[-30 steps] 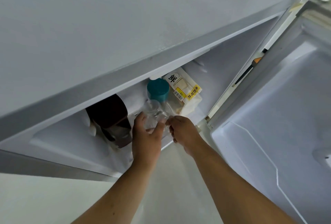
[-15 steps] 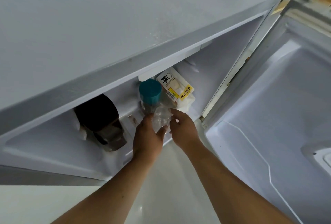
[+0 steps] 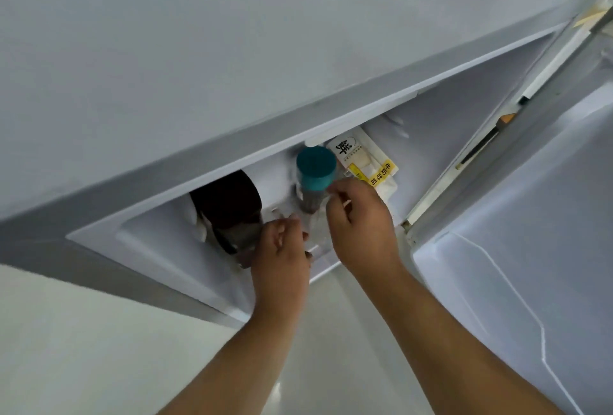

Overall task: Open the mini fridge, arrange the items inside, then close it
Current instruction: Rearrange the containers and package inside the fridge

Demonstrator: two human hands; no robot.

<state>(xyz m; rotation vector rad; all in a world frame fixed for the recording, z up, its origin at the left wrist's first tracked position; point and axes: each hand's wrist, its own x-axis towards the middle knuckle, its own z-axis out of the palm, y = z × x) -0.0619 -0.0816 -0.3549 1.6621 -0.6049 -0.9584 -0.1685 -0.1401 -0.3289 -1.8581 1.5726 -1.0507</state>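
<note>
Two hands are working inside the open white mini fridge (image 3: 464,149) — left hand (image 3: 282,248) and right hand (image 3: 361,225) are both gripping the small clear plastic bottle (image 3: 311,232), standing upright just below the teal-capped jar (image 3: 315,167).

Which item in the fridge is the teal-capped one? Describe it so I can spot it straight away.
Look into the open mini fridge, just under its top front edge. The teal-capped bottle stands mid-shelf, between a dark brown container on its left and a white packet with a yellow label on its right. It is the only teal-topped item, just above the right hand.
</note>
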